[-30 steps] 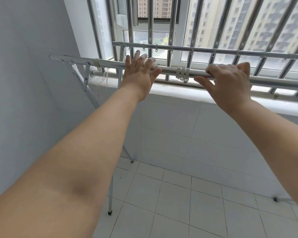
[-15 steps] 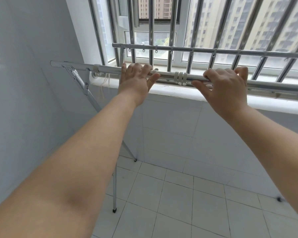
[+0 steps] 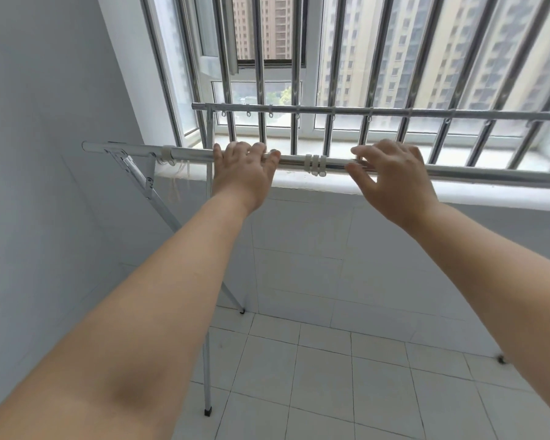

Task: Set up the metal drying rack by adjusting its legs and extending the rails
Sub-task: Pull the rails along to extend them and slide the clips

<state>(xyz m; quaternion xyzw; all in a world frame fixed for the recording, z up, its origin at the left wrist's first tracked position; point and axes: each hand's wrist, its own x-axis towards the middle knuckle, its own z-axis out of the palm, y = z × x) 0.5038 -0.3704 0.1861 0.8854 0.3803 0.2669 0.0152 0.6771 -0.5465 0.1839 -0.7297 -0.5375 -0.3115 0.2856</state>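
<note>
Fingers (image 3: pixel 257 150) of the left hand (image 3: pixel 240 173) are curling over the top of the near rail (image 3: pixel 489 176), gripping it, thumb tucked at the tube's right side; fingers (image 3: pixel 361 152) of the right hand (image 3: pixel 394 179) are spreading loose, tips just touching or hovering at the same tube, thumb below it, not clenching; whether they are bearing on the metal I cannot tell.

Rail's long axis is running left to right across the view, level, straight ahead of both palms; the drying rack (image 3: pixel 159 198) is standing on the tiled floor (image 3: pixel 331 376) against the wall under the barred window (image 3: pixel 299 74). White plastic collars (image 3: pixel 315 165) are sitting on the rail between the two hands, nearer the right one; another collar (image 3: pixel 167 154) is sitting further left, where the thinner end tube (image 3: pixel 121 148) is showing.

Far rail (image 3: pixel 394 112) is lying parallel, higher and behind, with small hooks hanging off it; out of immediate reach of either hand. Left-end legs (image 3: pixel 207 376) are crossing, feet planted on the tile.

Judgement: extension is going to act along the tube axis, so the clamped left hand is serving as the anchor and the right hand, nearest the collars, is the one needing to close and slide or twist; pulling off-axis is risking a bind in the telescoping joint.
</note>
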